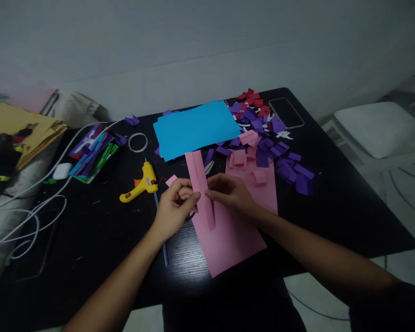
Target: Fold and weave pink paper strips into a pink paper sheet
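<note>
A folded pink paper strip (201, 184) is held up lengthwise between both hands. My left hand (174, 203) pinches its left edge between thumb and fingers. On the opposite edge, my right hand (230, 191) grips it with the thumb in front. Beneath lies a pink paper sheet (228, 249), with several small folded pink pieces (240, 159) at its far end. Scissors (209, 167) lie partly hidden behind the strip, their blades showing. Left of my left hand rests a yellow glue gun (143, 182) with a glue stick (164, 251) extending from it.
Blue paper sheets (197, 131) lie at the back. Many purple pieces (287, 168) and red pieces (251, 99) are scattered at the right. A phone (286, 113) sits near the far right corner. White cables (38, 212) cross the left side, near a tape ring (138, 142). A white stool (370, 129) stands beyond.
</note>
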A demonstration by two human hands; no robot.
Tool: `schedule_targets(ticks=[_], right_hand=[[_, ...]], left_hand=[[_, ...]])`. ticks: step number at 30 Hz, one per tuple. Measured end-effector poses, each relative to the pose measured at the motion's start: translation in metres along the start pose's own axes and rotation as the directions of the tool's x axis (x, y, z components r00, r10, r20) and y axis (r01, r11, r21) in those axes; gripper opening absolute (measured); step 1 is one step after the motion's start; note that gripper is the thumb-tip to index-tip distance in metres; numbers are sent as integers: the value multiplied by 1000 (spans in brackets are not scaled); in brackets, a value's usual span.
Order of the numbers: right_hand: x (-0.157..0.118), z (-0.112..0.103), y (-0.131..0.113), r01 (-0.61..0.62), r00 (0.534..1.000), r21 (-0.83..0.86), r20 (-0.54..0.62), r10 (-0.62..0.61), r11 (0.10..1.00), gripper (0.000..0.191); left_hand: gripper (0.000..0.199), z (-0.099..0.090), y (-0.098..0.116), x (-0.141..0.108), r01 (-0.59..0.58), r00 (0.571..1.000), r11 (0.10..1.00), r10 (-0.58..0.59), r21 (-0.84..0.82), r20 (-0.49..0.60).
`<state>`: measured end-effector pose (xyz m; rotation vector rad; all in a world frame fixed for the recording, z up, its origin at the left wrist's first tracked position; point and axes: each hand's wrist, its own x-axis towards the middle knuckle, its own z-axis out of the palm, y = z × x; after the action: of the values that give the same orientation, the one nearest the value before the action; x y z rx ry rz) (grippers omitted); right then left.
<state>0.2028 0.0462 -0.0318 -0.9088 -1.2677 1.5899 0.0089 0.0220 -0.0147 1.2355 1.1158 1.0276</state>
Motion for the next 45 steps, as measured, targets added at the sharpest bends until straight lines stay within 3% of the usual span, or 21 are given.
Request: schedule_targets(ticks=[3, 6, 10, 15, 21, 25, 29, 32, 35, 39, 42, 45], right_hand=[[-1, 2, 1, 0, 999, 33, -53, 2, 999, 35], [-2, 5, 2, 61, 993, 12, -100, -59, 998, 32], [-4, 5, 2, 129, 989, -68, -65, -133, 989, 26], [-5, 2, 1, 199, 974, -199, -69, -216, 960, 26], [-4, 3, 0, 299, 940, -339, -56, -336, 892, 9], [-5, 3, -1, 320, 921, -414, -75, -383, 852, 25], [-7, 2, -4, 347, 922, -493, 24, -387, 798, 53], [-9, 3, -7, 323, 941, -447, 55, -334, 834, 42], [-8, 3, -7, 256, 961, -393, 9, -275, 883, 30], [-6, 1, -6, 249, 956, -406, -41, -290, 879, 46], [-6, -1, -5, 210, 976, -350, 26, -215, 913, 51], [-8, -1, -4, 208, 978, -332, 78, -193, 920, 72]], left_hand=[[36, 0, 0, 0, -18, 999, 999, 16, -40, -44], [39, 0, -1, 0, -74, 995, 996, 71, -42, -63], [29, -2, -4, 0, -151, 988, 987, 153, 57, -16], [34, -4, -4, -1, -251, 964, 945, 264, 208, -36], [16, -5, 3, -2, -359, 915, 846, 403, 395, -31], [7, -5, 5, 0, -356, 899, 837, 427, 415, -91], [6, -7, 8, 1, -284, 912, 922, 345, 264, -220], [13, -7, 9, 0, -176, 958, 982, 186, 66, -220], [17, -8, 8, -1, -115, 976, 993, 108, -23, -191], [18, -8, 5, 0, -100, 980, 993, 87, -69, -177], [18, -8, 5, 0, -115, 979, 990, 98, -87, -179], [19, -9, 5, -1, -157, 970, 986, 142, -61, -195]])
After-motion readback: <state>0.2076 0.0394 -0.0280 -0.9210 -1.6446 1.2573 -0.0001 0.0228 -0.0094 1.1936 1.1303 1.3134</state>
